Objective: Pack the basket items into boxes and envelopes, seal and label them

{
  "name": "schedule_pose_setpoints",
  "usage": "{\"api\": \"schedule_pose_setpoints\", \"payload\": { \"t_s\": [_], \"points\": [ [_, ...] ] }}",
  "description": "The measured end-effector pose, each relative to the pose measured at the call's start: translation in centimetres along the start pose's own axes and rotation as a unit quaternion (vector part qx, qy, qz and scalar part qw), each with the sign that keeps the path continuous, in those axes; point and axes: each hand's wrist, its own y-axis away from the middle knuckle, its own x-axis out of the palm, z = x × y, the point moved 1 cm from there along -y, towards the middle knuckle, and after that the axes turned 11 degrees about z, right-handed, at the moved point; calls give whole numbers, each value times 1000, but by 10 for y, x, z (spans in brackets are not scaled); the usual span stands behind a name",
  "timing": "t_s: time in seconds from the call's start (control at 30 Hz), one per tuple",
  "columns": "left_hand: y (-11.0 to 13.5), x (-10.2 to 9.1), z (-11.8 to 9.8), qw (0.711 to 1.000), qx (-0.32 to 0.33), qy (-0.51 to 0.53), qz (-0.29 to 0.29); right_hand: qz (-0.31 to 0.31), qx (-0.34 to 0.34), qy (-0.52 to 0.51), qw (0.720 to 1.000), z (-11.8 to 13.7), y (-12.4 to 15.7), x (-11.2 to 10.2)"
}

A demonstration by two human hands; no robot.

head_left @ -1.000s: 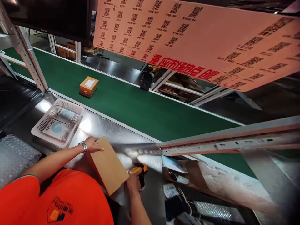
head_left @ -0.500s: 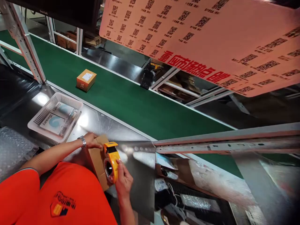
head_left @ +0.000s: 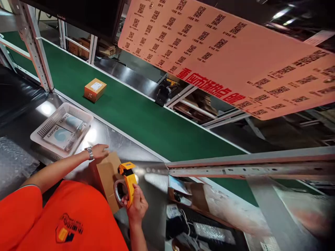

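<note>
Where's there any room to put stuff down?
The green belt is bare between the labelled box and metal rail. A steel table strip lies free between belt and carton. It's crowded around the carton, with left hand, right hand and tape dispenser, and inside the white basket.

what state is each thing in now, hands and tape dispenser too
Cardboard box: closed on the face in view; whether taped, cannot tell
Tape dispenser: held, loaded with a roll
Right hand: closed around the tape dispenser
Left hand: open, at the cardboard box's edge
White basket: open-topped, holding white boxes
Orange box: closed, labelled, on the green belt
Monitor: screen dark where it shows
</note>
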Motion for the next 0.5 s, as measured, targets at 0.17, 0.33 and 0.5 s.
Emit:
{"api": "schedule_pose_setpoints", "payload": {
  "t_s": [0.17,0.33,0.5],
  "points": [
    [11,37,-31,982,-75,154,80,-14,-23,-11,1000,-3,5,5],
    [11,67,-42,925,-139,317,158,28,-42,10,999,0,3,8],
    [7,43,-32,987,-95,111,67,100,-49,79,991,31,0,10]
  ]
}}
